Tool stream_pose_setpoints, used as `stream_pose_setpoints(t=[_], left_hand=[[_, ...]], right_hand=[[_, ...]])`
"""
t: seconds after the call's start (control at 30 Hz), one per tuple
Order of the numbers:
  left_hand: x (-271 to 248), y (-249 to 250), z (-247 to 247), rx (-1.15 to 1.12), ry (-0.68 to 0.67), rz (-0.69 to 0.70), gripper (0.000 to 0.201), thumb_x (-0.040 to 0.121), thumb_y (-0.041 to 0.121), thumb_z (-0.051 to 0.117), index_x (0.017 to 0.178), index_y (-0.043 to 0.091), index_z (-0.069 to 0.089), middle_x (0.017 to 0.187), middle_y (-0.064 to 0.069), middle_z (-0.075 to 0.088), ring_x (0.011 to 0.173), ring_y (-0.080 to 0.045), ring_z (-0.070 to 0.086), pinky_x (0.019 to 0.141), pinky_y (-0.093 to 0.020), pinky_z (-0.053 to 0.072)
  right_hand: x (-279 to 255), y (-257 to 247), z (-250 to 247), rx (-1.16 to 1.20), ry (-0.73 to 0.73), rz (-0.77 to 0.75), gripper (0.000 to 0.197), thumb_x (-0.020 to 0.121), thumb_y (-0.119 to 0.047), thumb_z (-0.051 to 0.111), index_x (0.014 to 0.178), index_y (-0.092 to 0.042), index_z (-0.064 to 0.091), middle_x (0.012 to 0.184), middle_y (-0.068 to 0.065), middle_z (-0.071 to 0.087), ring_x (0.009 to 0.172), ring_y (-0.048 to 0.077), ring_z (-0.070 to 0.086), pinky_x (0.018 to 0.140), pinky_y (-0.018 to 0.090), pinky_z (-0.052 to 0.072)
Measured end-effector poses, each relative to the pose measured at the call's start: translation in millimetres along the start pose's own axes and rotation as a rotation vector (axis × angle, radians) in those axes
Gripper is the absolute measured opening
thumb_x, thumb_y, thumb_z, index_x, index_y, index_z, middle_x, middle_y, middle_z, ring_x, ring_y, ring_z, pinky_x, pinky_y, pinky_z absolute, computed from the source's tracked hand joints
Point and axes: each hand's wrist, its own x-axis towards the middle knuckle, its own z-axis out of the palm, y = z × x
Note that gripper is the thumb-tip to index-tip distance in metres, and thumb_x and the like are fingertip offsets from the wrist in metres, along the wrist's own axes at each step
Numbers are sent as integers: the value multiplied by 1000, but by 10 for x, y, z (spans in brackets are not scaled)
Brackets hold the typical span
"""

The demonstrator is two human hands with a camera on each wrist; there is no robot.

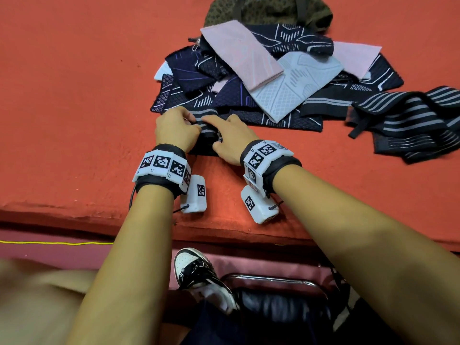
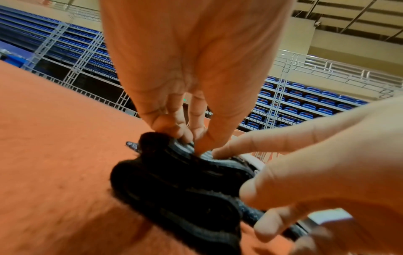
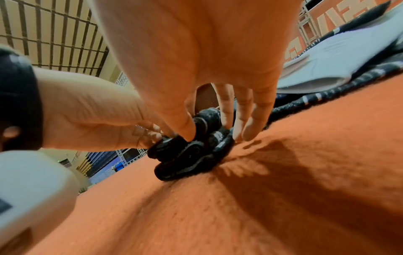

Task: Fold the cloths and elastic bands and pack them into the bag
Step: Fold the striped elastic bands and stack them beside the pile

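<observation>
A black elastic band with grey stripes [image 1: 207, 130] lies folded on the orange table, between both hands. My left hand [image 1: 178, 129] pinches its left side, thumb and fingertips on the band [image 2: 174, 181]. My right hand [image 1: 230, 139] grips its right side, thumb pressed into the folds [image 3: 191, 155] and fingers curled over the far edge. Behind the hands lies a pile of cloths [image 1: 261, 78]: dark patterned ones, two pink ones, one white one. The olive leopard-print bag [image 1: 268, 11] sits at the far edge behind the pile.
More striped elastic bands [image 1: 410, 120] lie loosely heaped at the right. The orange table [image 1: 74, 95] has bare surface to the left. Its front edge runs under my wrists; a shoe [image 1: 196, 272] and a chair frame show below.
</observation>
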Motion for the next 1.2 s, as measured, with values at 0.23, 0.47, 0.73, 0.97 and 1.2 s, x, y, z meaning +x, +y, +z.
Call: stream_pose_setpoints(t=[0.23,0.47,0.73,0.97,1.2], left_hand=[[-132,264,94,-61,-24,134,15,80,13,54,83,21,66,86,-3,71,87,-20,62,78,-25,46],[-231,660,399,-13,-163,288,10,80,19,56,80,22,66,77,4,66,81,-19,62,80,-35,52],[-375,1205,872,47,-369,410,9,79,21,59,83,28,62,89,2,68,90,-22,63,83,-32,51],[-556,1712,1260,57,-479,518,12,81,22,64,93,21,64,91,2,66,94,-21,62,84,-32,51],[-637,1874,1412,48,-513,536,17,83,23,67,98,24,60,92,4,63,90,-18,59,78,-28,45]], right_hand=[[-97,163,-211,-87,31,30,60,89,-21,56,145,-24,36,131,17,47,117,37,52,90,37,42],[-279,566,-472,-196,70,188,44,87,-25,54,130,-17,50,126,13,53,109,35,56,80,36,44],[-614,1072,-891,-243,144,341,43,86,-25,56,128,-15,51,127,14,52,112,35,55,79,34,41],[-951,1506,-1245,-263,269,513,38,85,-23,55,121,-15,55,125,16,53,109,39,56,84,39,49],[-1133,1801,-1405,-177,388,651,48,86,-21,60,133,-17,47,133,19,45,115,44,52,87,44,46]])
